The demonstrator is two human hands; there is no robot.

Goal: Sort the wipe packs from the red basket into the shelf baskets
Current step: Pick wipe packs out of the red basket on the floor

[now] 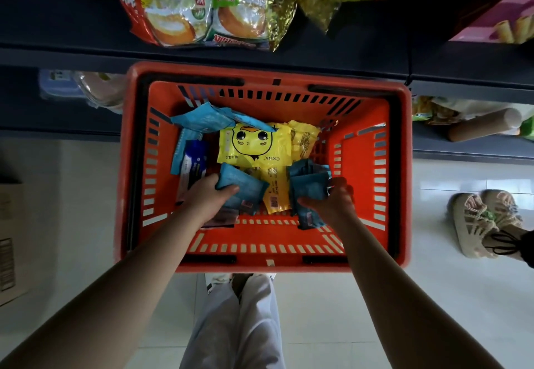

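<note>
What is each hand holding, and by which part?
Left hand grips a teal wipe pack by its left end; right hand grips a second teal pack by its right edge.
</note>
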